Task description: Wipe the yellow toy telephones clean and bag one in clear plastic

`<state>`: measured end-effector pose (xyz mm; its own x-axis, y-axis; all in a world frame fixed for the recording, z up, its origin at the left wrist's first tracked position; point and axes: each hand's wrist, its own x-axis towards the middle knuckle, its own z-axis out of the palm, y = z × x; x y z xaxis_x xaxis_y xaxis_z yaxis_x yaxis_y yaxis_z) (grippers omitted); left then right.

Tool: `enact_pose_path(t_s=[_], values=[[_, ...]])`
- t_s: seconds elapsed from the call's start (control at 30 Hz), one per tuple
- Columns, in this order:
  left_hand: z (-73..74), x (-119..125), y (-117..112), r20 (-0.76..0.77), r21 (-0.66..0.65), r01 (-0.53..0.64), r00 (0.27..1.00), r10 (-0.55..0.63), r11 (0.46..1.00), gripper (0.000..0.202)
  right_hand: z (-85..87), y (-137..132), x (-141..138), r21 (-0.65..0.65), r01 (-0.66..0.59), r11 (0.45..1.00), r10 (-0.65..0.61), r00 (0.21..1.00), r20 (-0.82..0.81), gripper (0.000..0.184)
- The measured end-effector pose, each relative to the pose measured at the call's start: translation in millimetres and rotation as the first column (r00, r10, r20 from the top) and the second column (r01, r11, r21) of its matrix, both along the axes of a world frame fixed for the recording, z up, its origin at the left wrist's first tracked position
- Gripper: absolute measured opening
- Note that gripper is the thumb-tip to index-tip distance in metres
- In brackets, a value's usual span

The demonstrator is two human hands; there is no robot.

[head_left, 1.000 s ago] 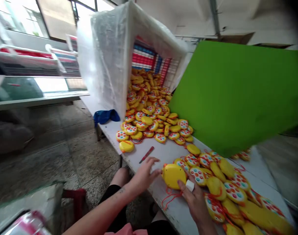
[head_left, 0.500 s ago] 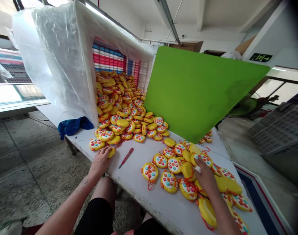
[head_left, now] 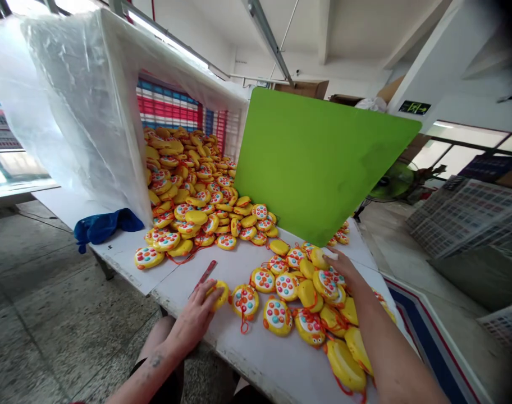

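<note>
Head view: left hand (head_left: 197,311) grip closed on yellow toy (head_left: 223,294), near side of table (head_left: 233,262).
Toy left of toy cluster (head_left: 287,285); right hand (head_left: 341,267) at cluster's far side, can't tell its grip.

Bright yellow, multicolour-dotted toys (head_left: 278,316)

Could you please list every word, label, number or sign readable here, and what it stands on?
No words or numbers can be read.
Dark sign with yellow-green marks, on the white pillar: too blurred to read.
Faint marks on the back wall: too small to read.
Yellow toys: no lettering that I can make out.
</note>
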<state>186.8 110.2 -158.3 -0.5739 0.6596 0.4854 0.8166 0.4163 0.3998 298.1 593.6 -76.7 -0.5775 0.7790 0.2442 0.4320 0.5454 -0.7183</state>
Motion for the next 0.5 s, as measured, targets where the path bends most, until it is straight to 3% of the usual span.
enact_pose_path(t_s=[0.1, 0.23, 0.4, 0.5], values=[[-6.5, 11, 6, -0.011, -0.087, 0.013, 1.000, -0.014, 0.996, 0.054, 1.3, 8, -18, -0.165, -0.042, 0.985, 0.042, 0.999, 0.000, 0.039], [-9.7, 11, 3, -0.040, -0.135, 0.003, 0.999, -0.009, 0.991, 0.057, 2.2, 6, -22, -0.290, -0.076, 0.954, 0.067, 0.997, -0.039, 0.039], [-7.1, 5, -2, -0.043, -0.197, 0.052, 0.997, -0.062, 0.979, 0.051, 20.4, -4, -17, -0.305, -0.083, 0.949, 0.032, 0.985, -0.169, 0.062], [3.4, 11, 2, -0.019, -0.149, 0.059, 0.998, -0.062, 0.987, 0.054, 35.2, -30, -17, -0.277, -0.087, 0.957, -0.004, 0.949, -0.315, 0.074]])
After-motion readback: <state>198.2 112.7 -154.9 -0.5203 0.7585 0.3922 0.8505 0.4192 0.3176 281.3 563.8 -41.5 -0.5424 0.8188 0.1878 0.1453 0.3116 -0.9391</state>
